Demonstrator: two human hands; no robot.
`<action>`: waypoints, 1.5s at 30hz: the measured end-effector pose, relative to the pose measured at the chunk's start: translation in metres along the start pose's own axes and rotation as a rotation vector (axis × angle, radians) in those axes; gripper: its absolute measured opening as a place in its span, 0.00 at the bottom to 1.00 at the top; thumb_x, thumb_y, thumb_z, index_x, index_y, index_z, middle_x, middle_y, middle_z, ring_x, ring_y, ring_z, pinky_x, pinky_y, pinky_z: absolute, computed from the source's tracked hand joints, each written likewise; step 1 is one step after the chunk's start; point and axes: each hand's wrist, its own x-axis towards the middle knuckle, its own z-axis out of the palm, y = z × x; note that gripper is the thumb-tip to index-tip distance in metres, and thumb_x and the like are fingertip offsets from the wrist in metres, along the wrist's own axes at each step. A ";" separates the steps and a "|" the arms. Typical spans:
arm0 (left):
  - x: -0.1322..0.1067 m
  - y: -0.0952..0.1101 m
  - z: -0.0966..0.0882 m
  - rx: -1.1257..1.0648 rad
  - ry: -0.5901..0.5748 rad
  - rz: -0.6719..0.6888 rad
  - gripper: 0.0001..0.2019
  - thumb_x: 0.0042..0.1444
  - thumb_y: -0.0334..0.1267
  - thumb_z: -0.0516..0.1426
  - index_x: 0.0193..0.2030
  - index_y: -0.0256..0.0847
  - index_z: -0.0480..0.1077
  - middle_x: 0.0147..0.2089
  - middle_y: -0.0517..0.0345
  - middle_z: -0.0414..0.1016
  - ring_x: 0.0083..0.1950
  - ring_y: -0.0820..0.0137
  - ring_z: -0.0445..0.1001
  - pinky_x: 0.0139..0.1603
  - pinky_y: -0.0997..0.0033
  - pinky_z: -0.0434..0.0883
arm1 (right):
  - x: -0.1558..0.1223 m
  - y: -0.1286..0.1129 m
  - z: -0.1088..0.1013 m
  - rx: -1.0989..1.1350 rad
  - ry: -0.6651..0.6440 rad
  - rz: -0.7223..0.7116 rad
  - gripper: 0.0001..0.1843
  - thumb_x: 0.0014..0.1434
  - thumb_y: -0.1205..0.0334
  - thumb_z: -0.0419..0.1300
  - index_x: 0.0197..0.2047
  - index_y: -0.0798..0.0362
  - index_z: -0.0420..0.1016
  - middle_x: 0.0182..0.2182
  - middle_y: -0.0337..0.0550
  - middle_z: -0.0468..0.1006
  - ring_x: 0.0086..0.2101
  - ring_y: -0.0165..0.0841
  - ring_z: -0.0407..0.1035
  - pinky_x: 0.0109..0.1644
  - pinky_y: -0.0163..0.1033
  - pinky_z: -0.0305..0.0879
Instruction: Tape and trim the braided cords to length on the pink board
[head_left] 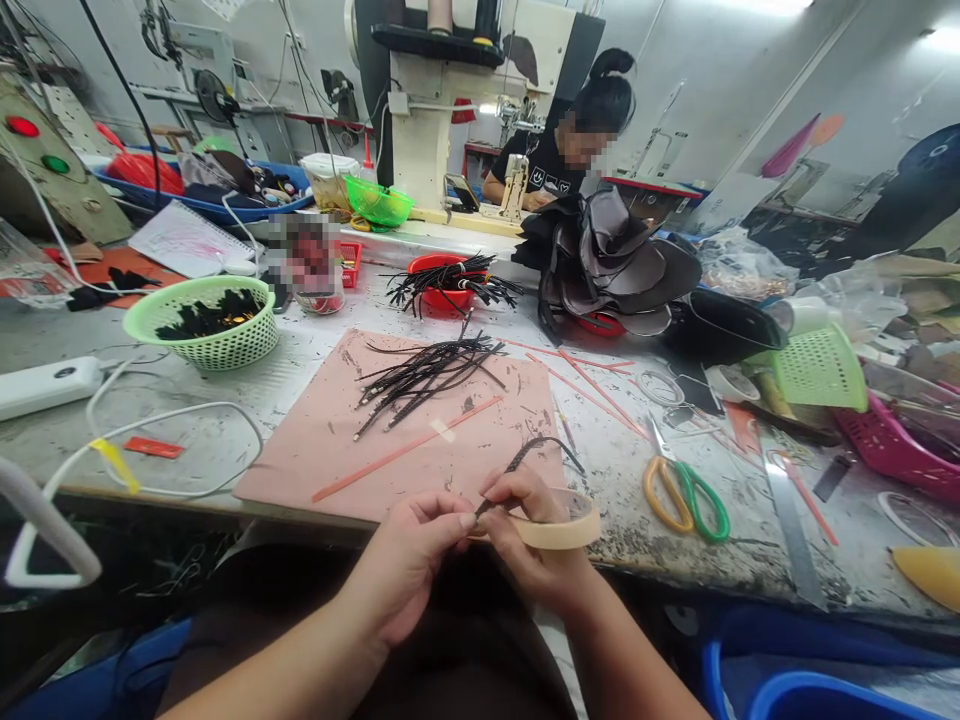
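Strap (517, 458) is running toward one o'clock from where the left hand (416, 545) and the right hand (536, 572) are pinching its near end, its free tip curling round to four over the bench (609, 475) — the right hand sitting closer to that free length and also carrying a tape roll (566, 536).

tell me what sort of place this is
Most likely a sewing workshop: a large sewing machine carries thread spools, while dark flat pieces are piled on the worktable, where scissors also lie.
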 end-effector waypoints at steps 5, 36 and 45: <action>-0.002 0.000 -0.002 -0.030 0.015 -0.024 0.07 0.32 0.33 0.66 0.17 0.36 0.71 0.20 0.62 0.67 0.23 0.77 0.61 0.27 0.77 0.60 | 0.005 0.000 -0.012 -0.226 0.117 -0.012 0.16 0.42 0.58 0.67 0.32 0.50 0.64 0.24 0.35 0.67 0.23 0.29 0.63 0.26 0.35 0.61; 0.007 -0.010 -0.007 0.094 -0.028 0.313 0.03 0.45 0.33 0.62 0.24 0.41 0.72 0.25 0.64 0.69 0.31 0.75 0.66 0.35 0.78 0.64 | 0.005 -0.016 0.034 0.909 0.418 0.772 0.15 0.33 0.58 0.70 0.18 0.54 0.68 0.14 0.32 0.67 0.18 0.23 0.57 0.24 0.31 0.56; 0.006 -0.003 -0.018 0.551 -0.102 0.660 0.03 0.49 0.32 0.58 0.26 0.41 0.70 0.27 0.62 0.65 0.31 0.72 0.64 0.32 0.75 0.63 | 0.001 -0.016 0.034 0.779 0.389 0.687 0.14 0.39 0.57 0.68 0.20 0.54 0.67 0.15 0.31 0.64 0.19 0.23 0.56 0.23 0.29 0.53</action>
